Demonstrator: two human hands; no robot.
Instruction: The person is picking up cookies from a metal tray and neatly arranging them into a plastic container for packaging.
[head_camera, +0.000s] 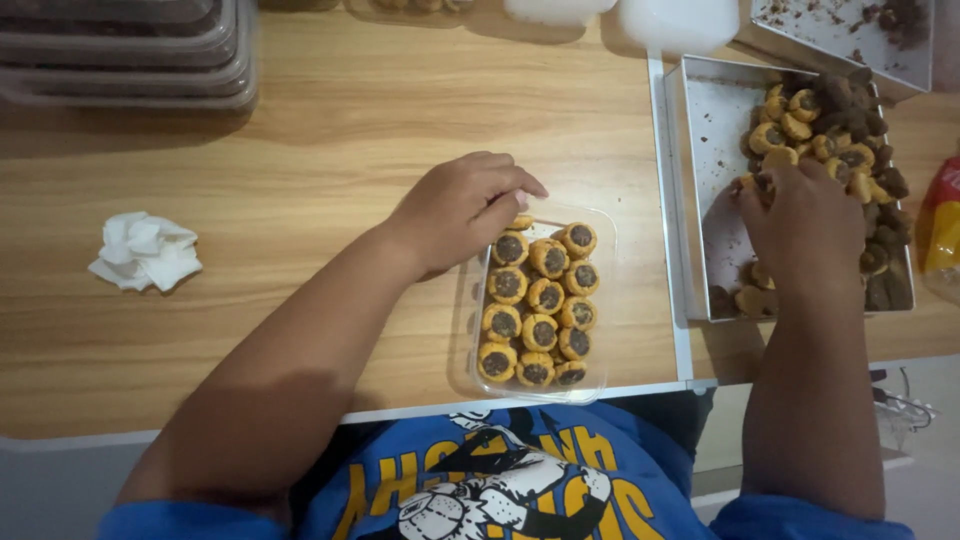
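Observation:
A clear plastic box sits on the wooden table near its front edge, filled with rows of small round cookies with dark centres. My left hand rests at the box's far left corner, fingers closed on one cookie there. My right hand reaches into a metal baking tray to the right, fingers down among loose cookies of the same kind; whether it grips one is hidden.
A crumpled white tissue lies at the left. Stacked clear containers stand at the back left. A second crumb-covered tray and white tubs are at the back right. A red-yellow packet is at the right edge.

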